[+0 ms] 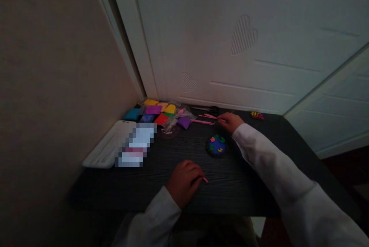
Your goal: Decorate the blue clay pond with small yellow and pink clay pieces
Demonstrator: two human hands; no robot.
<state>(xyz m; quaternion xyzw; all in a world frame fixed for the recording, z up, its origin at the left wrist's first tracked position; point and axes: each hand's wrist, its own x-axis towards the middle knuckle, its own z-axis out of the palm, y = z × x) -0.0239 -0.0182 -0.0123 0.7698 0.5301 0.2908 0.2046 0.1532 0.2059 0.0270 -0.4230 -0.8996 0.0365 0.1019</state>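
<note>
My left hand [186, 181] rests low over the dark tabletop, its fingers closed round a small pink stick [205, 179] whose tip pokes out. It looks like clay, though most of it is hidden. Farther back, my right hand [230, 122] pinches the end of a slim pink modelling tool [210, 116]. A second pink tool [203, 122] lies just in front of that one. Between the hands sits a round clay pond [217, 147] with a dark rim, blue middle, green leaves, a pink flower and small yellow-orange pieces.
Several bags of coloured clay [161, 119] are heaped at the back left, beside a clear round lid [168, 132]. A lit, blurred screen [138, 145] and a white device [111, 145] stand left. Black scissors [211, 109] lie by the wall; a colourful clay piece [257, 115] is back right.
</note>
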